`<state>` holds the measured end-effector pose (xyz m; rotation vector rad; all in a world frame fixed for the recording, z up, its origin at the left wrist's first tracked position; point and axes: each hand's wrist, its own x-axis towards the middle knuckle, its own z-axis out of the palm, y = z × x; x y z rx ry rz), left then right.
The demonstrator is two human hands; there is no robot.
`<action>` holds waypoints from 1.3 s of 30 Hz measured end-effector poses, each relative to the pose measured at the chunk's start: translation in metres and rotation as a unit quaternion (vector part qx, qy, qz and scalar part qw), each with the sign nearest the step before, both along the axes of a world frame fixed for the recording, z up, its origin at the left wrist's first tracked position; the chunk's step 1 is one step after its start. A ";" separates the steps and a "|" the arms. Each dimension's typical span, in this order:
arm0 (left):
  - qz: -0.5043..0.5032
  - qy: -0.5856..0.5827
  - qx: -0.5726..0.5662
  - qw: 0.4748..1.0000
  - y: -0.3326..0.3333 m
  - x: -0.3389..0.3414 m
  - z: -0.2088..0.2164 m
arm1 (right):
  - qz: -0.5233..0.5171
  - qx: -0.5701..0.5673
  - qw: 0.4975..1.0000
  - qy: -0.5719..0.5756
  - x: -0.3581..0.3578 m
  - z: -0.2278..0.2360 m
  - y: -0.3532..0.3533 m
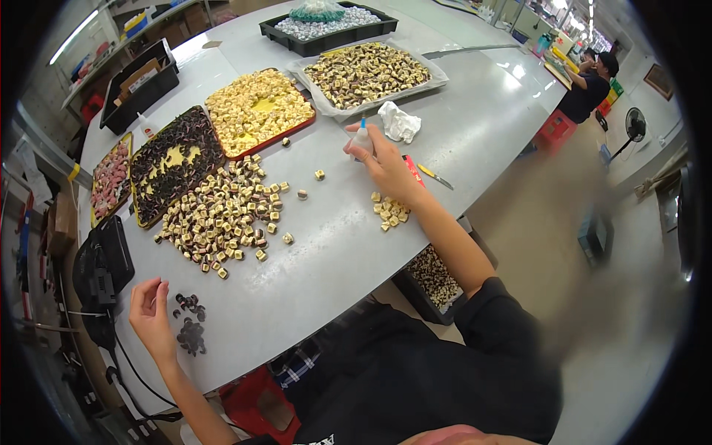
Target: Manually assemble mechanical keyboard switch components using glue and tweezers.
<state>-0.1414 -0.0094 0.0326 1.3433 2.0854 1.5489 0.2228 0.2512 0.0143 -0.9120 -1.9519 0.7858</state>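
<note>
The right hand [387, 169] grips a small translucent white bottle with a blue tip [360, 142] above the smooth grey desk [319, 274], near a crumpled white tissue [400, 123]. The left hand [153, 317] has its thumb and fingertips drawn together at the desk's near left corner, just beside small black pieces [191, 338]; whether it pinches anything, I cannot tell. Beyond it, toward the left edge, spreads a loose heap of cream-and-brown cubes [222, 211].
</note>
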 end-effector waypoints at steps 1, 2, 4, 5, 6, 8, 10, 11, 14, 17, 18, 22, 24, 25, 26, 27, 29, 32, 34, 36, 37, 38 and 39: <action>-0.028 -0.007 0.023 0.999 0.003 0.005 0.004 | 0.009 0.005 1.000 -0.005 -0.001 0.003 -0.002; -0.026 -0.007 0.024 0.999 0.008 0.011 0.008 | 0.011 0.006 1.000 -0.005 -0.003 0.007 -0.002; -0.082 -0.004 0.030 0.996 0.017 0.027 0.016 | 0.051 -0.033 0.998 0.030 -0.004 0.013 -0.003; -0.113 -0.003 0.034 0.993 0.023 0.036 0.019 | 0.069 -0.053 0.995 0.048 -0.003 0.016 -0.003; -0.113 -0.002 0.036 0.993 0.028 0.045 0.021 | 0.069 -0.050 0.995 0.048 -0.005 0.020 -0.004; -0.177 -0.018 0.043 0.983 0.038 0.063 0.020 | 0.114 -0.083 0.986 0.093 -0.012 0.025 -0.006; -0.211 -0.027 0.036 0.976 0.045 0.078 0.020 | 0.138 -0.097 0.979 0.116 -0.020 0.030 -0.008; -0.247 -0.038 0.026 0.968 0.048 0.085 0.018 | 0.159 -0.098 0.973 0.134 -0.025 0.033 -0.009; -0.287 -0.130 0.027 0.949 0.058 0.108 0.011 | 0.197 -0.099 0.960 0.171 -0.041 0.038 -0.011; -0.300 -0.193 0.023 0.934 0.062 0.117 0.003 | 0.290 -0.141 0.921 0.218 -0.062 0.039 -0.015; -0.296 -0.213 0.019 0.931 0.062 0.119 0.000 | 0.291 -0.141 0.921 0.217 -0.067 0.042 -0.018; -0.272 -0.335 -0.031 0.902 0.057 0.112 -0.023 | 0.347 -0.296 0.862 0.221 -0.076 0.044 -0.027; -0.260 -0.387 -0.056 0.883 0.057 0.109 -0.028 | 0.362 -0.368 0.814 0.268 -0.076 0.034 -0.025; -0.263 -0.404 -0.064 0.874 0.057 0.110 -0.029 | 0.368 -0.404 0.786 0.290 -0.077 0.031 -0.025; -0.265 -0.422 -0.072 0.864 0.056 0.110 -0.029 | 0.367 -0.407 0.785 0.289 -0.077 0.028 -0.026; -0.268 -0.439 -0.080 0.854 0.055 0.111 -0.029 | 0.350 -0.421 0.778 0.309 -0.077 0.026 -0.028; -0.273 -0.451 -0.088 0.845 0.055 0.115 -0.027 | 0.316 -0.445 0.763 0.347 -0.076 0.024 -0.028; -0.284 -0.470 -0.102 0.829 0.055 0.119 -0.024 | 0.316 -0.453 0.755 0.354 -0.079 0.019 -0.025; -0.297 -0.458 -0.107 0.831 0.056 0.121 -0.025 | 0.313 -0.457 0.752 0.358 -0.080 0.015 -0.024; -0.304 -0.454 -0.109 0.830 0.057 0.122 -0.026 | 0.318 -0.476 0.739 0.354 -0.080 0.014 -0.024; -0.307 -0.457 -0.113 0.827 0.057 0.121 -0.027 | 0.321 -0.486 0.732 0.353 -0.080 0.013 -0.025; -0.309 -0.459 -0.116 0.825 0.056 0.120 -0.026 | 0.321 -0.487 0.732 0.352 -0.080 0.013 -0.025; -0.311 -0.461 -0.119 0.822 0.056 0.119 -0.026 | 0.321 -0.484 0.735 0.350 -0.080 0.014 -0.026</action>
